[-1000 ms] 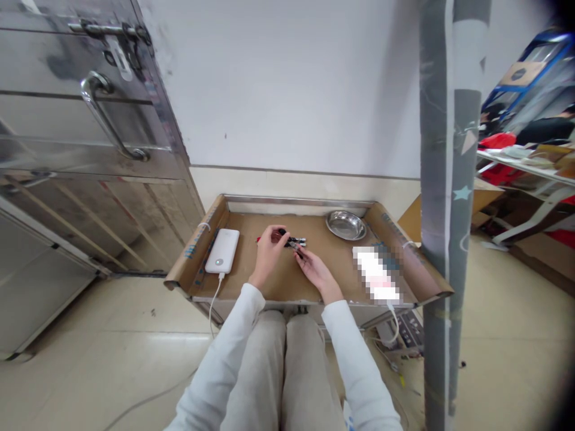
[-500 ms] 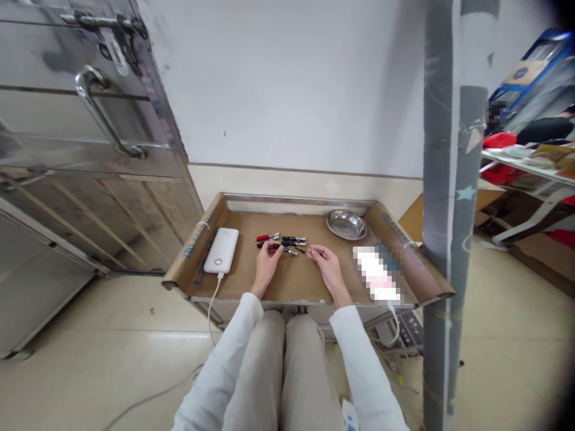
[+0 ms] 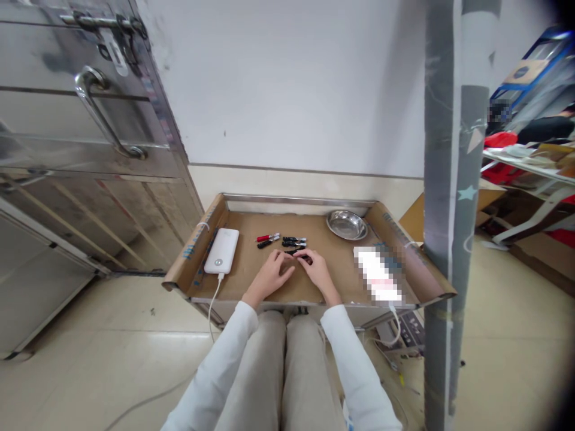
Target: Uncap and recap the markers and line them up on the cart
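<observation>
My right hand (image 3: 318, 272) is closed, thumb and fingers pinching a slim black piece (image 3: 307, 259). Close against it on the left, my left hand (image 3: 273, 274) has its thumb apart from the fingers, and its fingertips reach the left end of that piece. Whether they touch it I cannot tell. Just beyond the fingertips lie several slim black pieces with silver ends (image 3: 294, 242). A red piece with a silver end (image 3: 268, 237) lies to their left, beside another black piece (image 3: 268, 242). Their exact kind is too small to make out.
The cardboard-lined tray table (image 3: 251, 287) has raised sides. A white power bank (image 3: 221, 251) with a cable lies at left. At back right sits a round metal dish (image 3: 346, 225); a blurred-out phone-like device (image 3: 377, 274) lies in front. A wrapped pole (image 3: 449, 239) stands at right.
My right hand has moved left and pinches a black piece. My left hand, earlier pinching a black piece with a silver end, has moved slightly nearer me and right, its thumb now apart.
</observation>
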Action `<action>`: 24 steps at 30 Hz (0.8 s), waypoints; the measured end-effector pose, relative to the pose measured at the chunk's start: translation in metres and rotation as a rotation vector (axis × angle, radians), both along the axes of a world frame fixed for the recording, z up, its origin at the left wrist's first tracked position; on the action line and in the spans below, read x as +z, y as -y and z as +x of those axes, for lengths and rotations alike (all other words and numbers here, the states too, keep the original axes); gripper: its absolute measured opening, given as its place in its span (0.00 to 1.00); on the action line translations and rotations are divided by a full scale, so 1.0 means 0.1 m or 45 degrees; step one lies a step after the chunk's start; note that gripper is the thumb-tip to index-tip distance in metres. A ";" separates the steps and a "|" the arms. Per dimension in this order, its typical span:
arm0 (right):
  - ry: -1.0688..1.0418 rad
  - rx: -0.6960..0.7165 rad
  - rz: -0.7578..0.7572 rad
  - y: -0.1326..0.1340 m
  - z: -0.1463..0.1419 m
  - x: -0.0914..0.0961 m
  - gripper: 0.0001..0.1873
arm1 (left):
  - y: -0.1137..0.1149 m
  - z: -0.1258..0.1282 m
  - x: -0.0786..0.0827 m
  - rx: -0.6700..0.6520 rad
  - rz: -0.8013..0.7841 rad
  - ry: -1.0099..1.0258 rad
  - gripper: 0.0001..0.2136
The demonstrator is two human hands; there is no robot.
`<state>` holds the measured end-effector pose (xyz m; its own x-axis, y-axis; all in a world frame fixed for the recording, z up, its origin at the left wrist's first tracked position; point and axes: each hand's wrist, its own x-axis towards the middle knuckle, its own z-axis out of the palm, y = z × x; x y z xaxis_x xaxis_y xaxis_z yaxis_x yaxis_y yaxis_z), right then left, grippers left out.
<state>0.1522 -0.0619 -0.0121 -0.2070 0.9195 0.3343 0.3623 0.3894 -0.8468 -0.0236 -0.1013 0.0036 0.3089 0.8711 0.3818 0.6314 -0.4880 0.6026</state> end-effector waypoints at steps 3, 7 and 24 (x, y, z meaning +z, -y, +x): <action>0.007 0.055 0.048 -0.02 -0.01 -0.03 0.10 | 0.03 -0.07 -0.06 -0.050 -0.088 -0.026 0.12; 0.041 0.015 0.128 -0.06 -0.01 -0.10 0.09 | -0.03 -0.05 -0.13 -0.034 -0.101 -0.002 0.07; 0.631 -0.356 0.333 -0.08 -0.05 -0.09 0.10 | -0.42 0.10 -0.31 0.199 0.106 0.074 0.05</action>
<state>0.1474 -0.0539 -0.0207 -0.1581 0.8622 0.4813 0.8060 0.3943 -0.4415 -0.0133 -0.0589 -0.0272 0.1478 0.8713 0.4681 0.6685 -0.4368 0.6019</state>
